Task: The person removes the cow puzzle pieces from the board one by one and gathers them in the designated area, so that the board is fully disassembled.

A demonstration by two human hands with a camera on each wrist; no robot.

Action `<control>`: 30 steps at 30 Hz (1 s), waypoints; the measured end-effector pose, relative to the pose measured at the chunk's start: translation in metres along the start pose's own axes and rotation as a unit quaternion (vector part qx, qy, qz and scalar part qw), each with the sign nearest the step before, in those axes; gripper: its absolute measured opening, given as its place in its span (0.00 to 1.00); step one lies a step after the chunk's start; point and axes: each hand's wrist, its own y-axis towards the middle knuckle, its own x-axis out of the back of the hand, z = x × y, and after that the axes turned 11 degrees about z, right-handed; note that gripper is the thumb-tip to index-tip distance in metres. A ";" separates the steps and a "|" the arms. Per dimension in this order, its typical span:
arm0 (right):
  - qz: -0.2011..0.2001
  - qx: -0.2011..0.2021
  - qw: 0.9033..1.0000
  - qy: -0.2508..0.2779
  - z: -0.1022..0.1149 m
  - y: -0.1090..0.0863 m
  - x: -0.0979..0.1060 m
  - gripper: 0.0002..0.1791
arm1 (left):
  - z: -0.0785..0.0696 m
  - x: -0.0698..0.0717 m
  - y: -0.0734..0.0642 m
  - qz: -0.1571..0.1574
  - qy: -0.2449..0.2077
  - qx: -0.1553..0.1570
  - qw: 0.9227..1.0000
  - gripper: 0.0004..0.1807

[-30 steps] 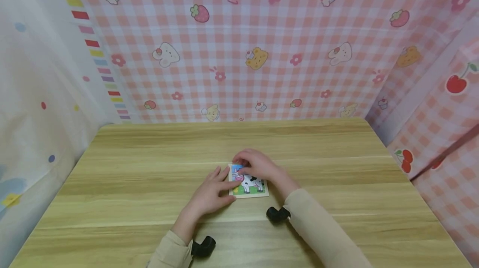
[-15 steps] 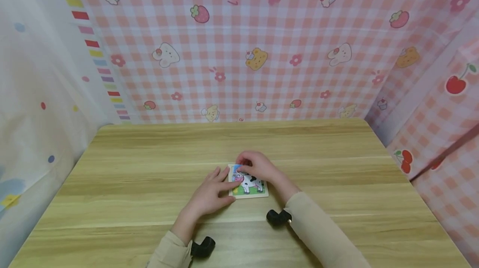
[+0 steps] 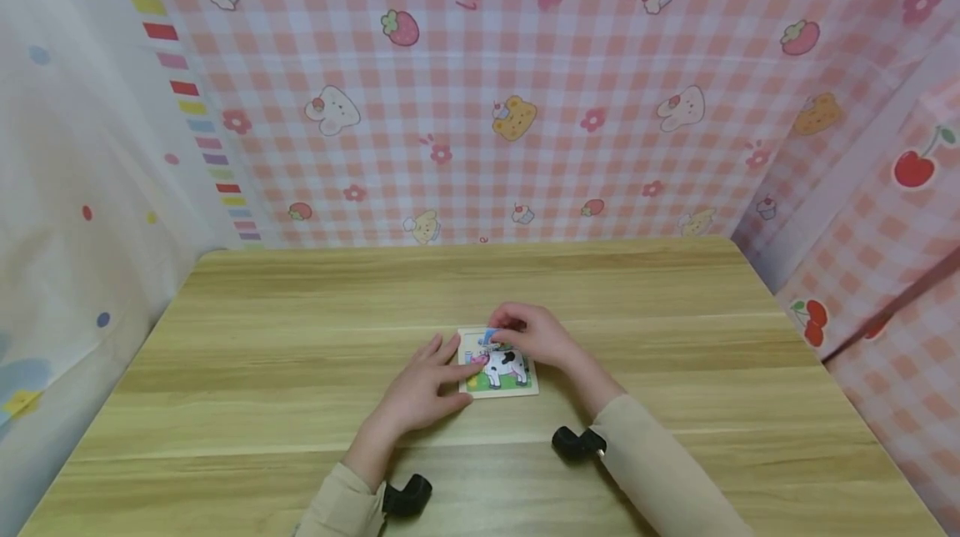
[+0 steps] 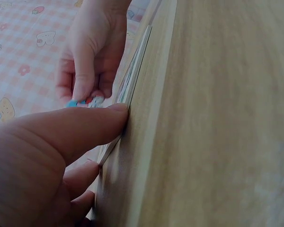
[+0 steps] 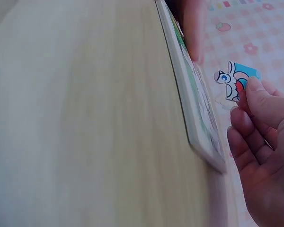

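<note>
A small wooden jigsaw puzzle (image 3: 506, 374) with a cow picture lies on the table, its upper left showing a pale bare patch of the tray. My left hand (image 3: 416, 391) rests at the puzzle's left side with fingers spread, one fingertip on the picture and the thumb at the near edge. My right hand (image 3: 534, 333) pinches a puzzle piece (image 5: 236, 81) between thumb and fingers, over the top of the puzzle. Light blue, red and white, with a drawn eye, the piece is lifted off the board in the right wrist view.
The wood-grain table (image 3: 262, 337) spreads out around both hands. Behind it hangs a pink checked cloth (image 3: 480, 162), with a pale dotted cloth (image 3: 75, 228) at the left. Black camera mounts (image 3: 407, 495) stick out from the wrists.
My right hand has drawn the puzzle piece out of the upper left of the picture and moved right with it, baring the tray there. My left hand has stayed in place.
</note>
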 end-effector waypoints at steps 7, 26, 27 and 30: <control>-0.019 -0.015 1.000 0.014 -0.007 -0.020 0.012 0.02 | 0.001 0.000 0.001 0.002 0.003 0.000 1.000 0.25; -0.071 -0.032 0.996 0.043 -0.030 -0.065 0.053 0.07 | 0.008 0.000 0.013 -0.077 -0.115 0.010 0.990 0.31; -0.073 -0.032 0.996 0.045 -0.032 -0.067 0.054 0.07 | 0.008 0.000 0.014 -0.080 -0.114 0.010 0.990 0.30; -0.078 -0.035 0.995 0.044 -0.036 -0.070 0.059 0.06 | 0.008 -0.001 0.015 -0.083 -0.115 0.010 0.990 0.30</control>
